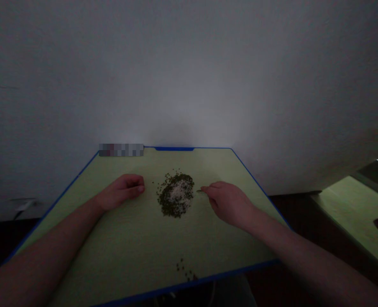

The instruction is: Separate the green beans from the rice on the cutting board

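A pile of small dark green beans or seeds (pixel 168 206) mixed with white grains (pixel 179 192) lies on the pale tabletop (pixel 137 238), loosely spread at its edges. To its left, my left hand (pixel 123 192) rests on the table with fingers curled into a loose fist; nothing shows in it. Just right of the pile, my right hand (pixel 229 200) is closed in a pinch, its index finger stretched toward the grains. A small thin sliver (pixel 199 190) juts from the right fingertips, too small and dark to name.
Several stray beans (pixel 185 270) lie by the near edge. A blue rim (pixel 240 268) borders the table, with a blue strip (pixel 175 149) at the back. A blurred-out rectangle (pixel 121 150) covers the far left corner. Behind stands a wall (pixel 189 85); another table (pixel 351 209) is at right.
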Demonstrator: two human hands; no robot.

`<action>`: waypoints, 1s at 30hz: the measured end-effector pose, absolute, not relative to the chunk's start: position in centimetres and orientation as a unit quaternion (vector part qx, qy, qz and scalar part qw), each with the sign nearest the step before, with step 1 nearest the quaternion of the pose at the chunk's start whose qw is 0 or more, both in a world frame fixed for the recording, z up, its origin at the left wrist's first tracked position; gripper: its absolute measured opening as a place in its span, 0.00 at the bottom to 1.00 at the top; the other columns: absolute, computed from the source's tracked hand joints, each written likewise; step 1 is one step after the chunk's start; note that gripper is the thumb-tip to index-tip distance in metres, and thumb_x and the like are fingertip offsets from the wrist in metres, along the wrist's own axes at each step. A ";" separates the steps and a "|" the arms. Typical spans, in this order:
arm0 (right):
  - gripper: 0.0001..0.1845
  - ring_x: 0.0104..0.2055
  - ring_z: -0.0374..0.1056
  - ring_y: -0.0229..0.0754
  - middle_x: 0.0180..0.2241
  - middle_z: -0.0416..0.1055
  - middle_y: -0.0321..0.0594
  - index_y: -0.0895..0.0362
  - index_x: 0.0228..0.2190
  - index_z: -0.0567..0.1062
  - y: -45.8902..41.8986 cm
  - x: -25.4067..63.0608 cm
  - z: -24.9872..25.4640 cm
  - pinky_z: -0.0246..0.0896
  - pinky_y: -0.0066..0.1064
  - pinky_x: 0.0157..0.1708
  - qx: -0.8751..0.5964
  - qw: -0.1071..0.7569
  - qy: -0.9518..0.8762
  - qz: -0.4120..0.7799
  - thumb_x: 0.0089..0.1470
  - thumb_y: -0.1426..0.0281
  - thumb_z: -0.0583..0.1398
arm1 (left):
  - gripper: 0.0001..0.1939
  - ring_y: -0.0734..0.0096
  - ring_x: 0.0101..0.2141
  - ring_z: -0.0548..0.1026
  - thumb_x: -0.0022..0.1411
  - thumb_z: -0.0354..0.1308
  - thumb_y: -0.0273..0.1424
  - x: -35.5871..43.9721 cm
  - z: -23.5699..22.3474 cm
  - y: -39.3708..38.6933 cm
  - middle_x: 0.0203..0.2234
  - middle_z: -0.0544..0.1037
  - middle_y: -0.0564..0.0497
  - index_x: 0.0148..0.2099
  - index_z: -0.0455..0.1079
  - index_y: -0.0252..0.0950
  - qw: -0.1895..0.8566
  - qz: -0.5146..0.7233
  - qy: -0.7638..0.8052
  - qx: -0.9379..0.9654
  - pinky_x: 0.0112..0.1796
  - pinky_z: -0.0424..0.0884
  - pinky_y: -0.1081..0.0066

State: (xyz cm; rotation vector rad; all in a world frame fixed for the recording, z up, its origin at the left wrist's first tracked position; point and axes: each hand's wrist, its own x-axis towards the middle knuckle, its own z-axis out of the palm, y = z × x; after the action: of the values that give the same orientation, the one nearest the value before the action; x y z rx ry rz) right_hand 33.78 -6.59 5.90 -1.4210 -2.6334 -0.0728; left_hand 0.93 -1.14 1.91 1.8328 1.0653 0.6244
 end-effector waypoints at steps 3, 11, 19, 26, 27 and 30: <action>0.19 0.39 0.71 0.46 0.35 0.76 0.44 0.58 0.46 0.75 -6.4 33.8 6.2 0.66 0.37 0.39 -0.469 0.082 -0.879 -0.029 0.55 0.78 0.53 | 0.17 0.78 0.18 0.56 0.55 0.52 0.42 1.0 2.0 -1.2 0.16 0.56 0.58 0.24 0.57 0.35 0.452 0.251 0.427 0.742 0.19 0.53 0.77; 0.16 0.38 0.72 0.41 0.37 0.76 0.42 0.56 0.47 0.74 -12.1 37.1 7.2 0.68 0.33 0.38 -0.463 0.170 -0.866 0.080 0.60 0.72 0.52 | 0.17 0.79 0.18 0.55 0.55 0.53 0.42 1.1 2.1 -1.4 0.16 0.56 0.59 0.24 0.57 0.35 0.472 0.257 0.418 0.733 0.19 0.52 0.77; 0.15 0.41 0.72 0.43 0.39 0.76 0.44 0.56 0.43 0.75 -11.5 40.4 4.1 0.68 0.37 0.41 -0.499 0.161 -0.846 0.102 0.59 0.73 0.51 | 0.17 0.80 0.19 0.55 0.55 0.54 0.42 1.1 2.0 -1.3 0.16 0.56 0.59 0.24 0.58 0.35 0.477 0.266 0.413 0.729 0.19 0.52 0.77; 0.16 0.38 0.71 0.42 0.37 0.75 0.43 0.57 0.44 0.74 -12.0 36.5 5.0 0.67 0.35 0.38 -0.452 0.195 -0.861 0.125 0.58 0.75 0.51 | 0.16 0.79 0.18 0.55 0.56 0.53 0.41 1.3 2.3 -1.6 0.15 0.57 0.59 0.24 0.58 0.35 0.481 0.268 0.415 0.724 0.19 0.52 0.77; 0.17 0.38 0.70 0.42 0.36 0.75 0.44 0.57 0.45 0.74 -12.3 35.5 5.2 0.67 0.34 0.38 -0.428 0.192 -0.873 0.134 0.57 0.77 0.51 | 0.16 0.79 0.18 0.55 0.56 0.53 0.41 1.3 2.3 -1.6 0.15 0.57 0.59 0.24 0.58 0.35 0.480 0.268 0.415 0.725 0.18 0.52 0.77; 0.19 0.37 0.69 0.43 0.35 0.74 0.45 0.60 0.46 0.74 -12.7 32.7 5.4 0.66 0.34 0.37 -0.389 0.172 -0.894 0.142 0.54 0.79 0.52 | 0.17 0.79 0.17 0.54 0.56 0.53 0.41 1.2 2.3 -1.5 0.15 0.56 0.59 0.24 0.57 0.35 0.472 0.266 0.417 0.730 0.18 0.51 0.77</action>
State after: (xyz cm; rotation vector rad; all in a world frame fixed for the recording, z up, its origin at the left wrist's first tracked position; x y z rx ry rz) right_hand 32.68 -12.67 5.38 -1.1037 -2.5372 0.4030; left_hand 1.23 -1.52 2.27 1.7876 1.0198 0.6500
